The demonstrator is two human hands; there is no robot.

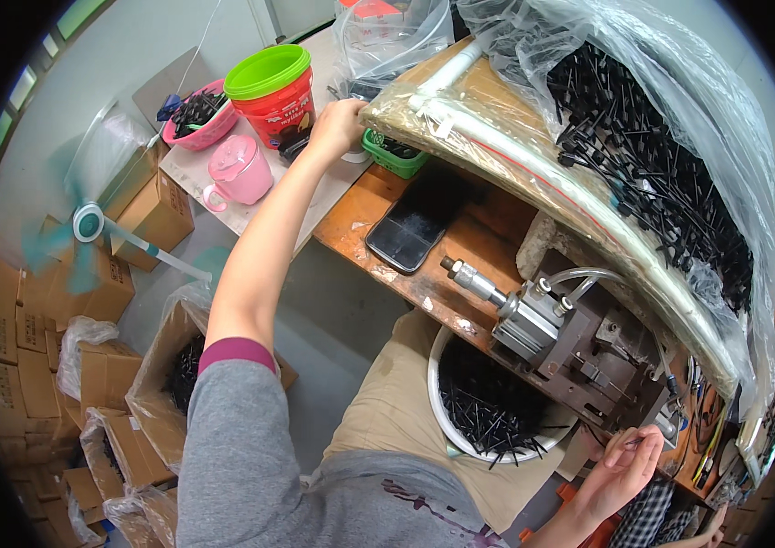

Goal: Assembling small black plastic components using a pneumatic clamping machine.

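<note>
The right grip (623, 472) is narrow, thumb and fingertips drawn together beside the clamping machine (533, 321); whether a slim part sits between them is too small to tell. If the machine closed with fingers this near, skin could be pinched. The left grip (337, 130) is curled at the corner of the plastic-lined tray (533, 175), its fingertips hidden, so I cannot tell what it holds; working unseen, it might snag the loose film or tip the green basket (389, 161) just beside it. Slim black parts (657, 169) fill the tray, and a tug could spill some. The phone (413, 222) lies near the worktop (348, 226) edge, where a sleeve might nudge it off. Between the legs, a shift could upset the heaped white bucket (436, 388).
</note>
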